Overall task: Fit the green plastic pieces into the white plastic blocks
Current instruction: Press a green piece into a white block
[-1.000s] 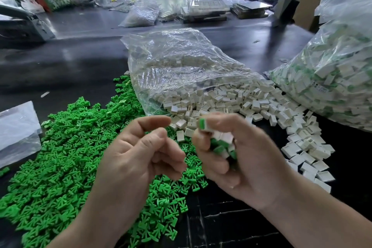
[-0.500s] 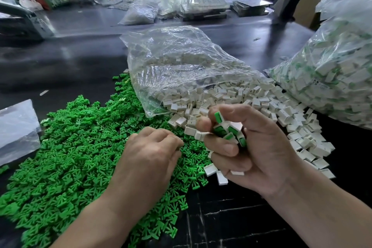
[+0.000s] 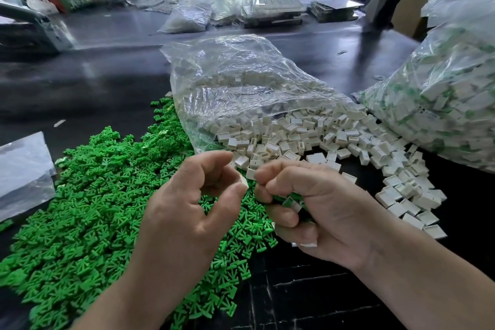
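Note:
A heap of green plastic pieces (image 3: 88,201) covers the dark table at the left. Loose white blocks (image 3: 308,136) spill from a clear bag (image 3: 235,83) in the middle. My left hand (image 3: 198,201) is raised over the green heap and pinches a small white block (image 3: 243,183) between thumb and forefinger. Just to its right, my right hand (image 3: 326,211) is curled round a bunch of white blocks with green pieces in them (image 3: 292,201). The two hands' fingertips are almost touching.
A big clear bag of white blocks with green pieces (image 3: 442,104) stands at the right. A flat plastic sheet (image 3: 24,171) lies at the left edge. More bags and trays (image 3: 270,11) sit at the back of the table. Bare table (image 3: 308,297) shows near the front.
My left hand dipped to the pile of parts and has come back up pinching a white block. My right hand has kept its handful and stayed nearly in place.

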{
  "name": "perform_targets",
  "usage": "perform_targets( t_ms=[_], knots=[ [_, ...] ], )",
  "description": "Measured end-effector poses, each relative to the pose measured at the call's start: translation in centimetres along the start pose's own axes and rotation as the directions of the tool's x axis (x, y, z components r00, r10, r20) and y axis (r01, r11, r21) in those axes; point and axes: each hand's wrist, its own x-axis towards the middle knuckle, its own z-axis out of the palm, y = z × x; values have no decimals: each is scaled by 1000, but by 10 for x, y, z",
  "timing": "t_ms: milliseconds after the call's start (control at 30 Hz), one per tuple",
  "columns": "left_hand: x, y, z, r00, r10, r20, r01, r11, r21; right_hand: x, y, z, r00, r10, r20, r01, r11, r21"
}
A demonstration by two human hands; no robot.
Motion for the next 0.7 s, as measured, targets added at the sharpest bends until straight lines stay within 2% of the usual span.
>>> perform_targets(
  t_ms=[133, 267, 400, 467, 533, 567, 633, 700],
  knots=[
    [-1, 0, -1, 1000, -5, -16, 4, 997, -74, -3, 3, 3, 999, 3, 49, 1, 995, -97],
    [-4, 1, -1, 1000, 24, -1, -24, 993, -115, -4, 3, 4, 996, 70, 52, -62, 989, -137],
    [-5, 2, 0, 993, 104, 49, -101, 992, -72, -2, 4, 3, 987, 114, 116, -101, 988, -119],
    [-3, 1, -2, 993, 101, 68, -98, 994, -47, -1, 4, 1, 983, 116, 142, -108, 992, -68],
    [-1, -4, -9, 996, 58, 73, -62, 997, 53, -1, 1, 0, 984, 96, 150, -92, 995, -35],
    [1, -7, -14, 994, 45, 95, -61, 983, 174, -1, 0, 0, 986, 82, 149, -79, 997, -22],
    [3, -12, -22, 974, -15, 228, -94, 883, 459, -1, -2, -1, 989, 61, 138, -61, 998, -4],
    [3, -17, -23, 926, -152, 345, -112, 764, 636, -1, -2, -2, 991, 56, 123, -56, 998, -6]
  ],
)
